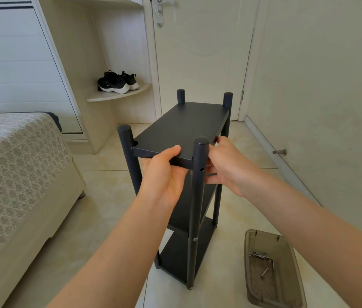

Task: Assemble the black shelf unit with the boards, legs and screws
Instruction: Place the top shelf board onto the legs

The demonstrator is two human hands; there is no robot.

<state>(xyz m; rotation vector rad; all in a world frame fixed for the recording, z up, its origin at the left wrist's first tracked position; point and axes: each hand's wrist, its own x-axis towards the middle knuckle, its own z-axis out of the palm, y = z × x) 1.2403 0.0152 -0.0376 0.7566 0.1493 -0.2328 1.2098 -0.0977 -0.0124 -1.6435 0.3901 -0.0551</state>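
A person stands over a black shelf unit that rests upright on the pale tiled floor in the middle of a bedroom, in front of a white panelled door.

Both bare hands hold the flat black top board at its near end. The left hand grips the short near edge, thumb pressed on the upper face and fingers curled underneath. The right hand pinches the board's right edge just beside the near-right round black leg, thumb at the top and fingers curled below; the leg hides part of that grip.

The board sits between four posts, and the near-left round black leg stands just beside a notch in its corner. An open hole shows in the near-right leg level with the board, and a silver screw head shows lower on the same leg. Two lower black boards are in place below.

A translucent brown plastic tray lies on the floor to the right, holding loose silver screws. A bed with a cream lace cover stands at left, and black-and-white sneakers sit on a curved white shelf.
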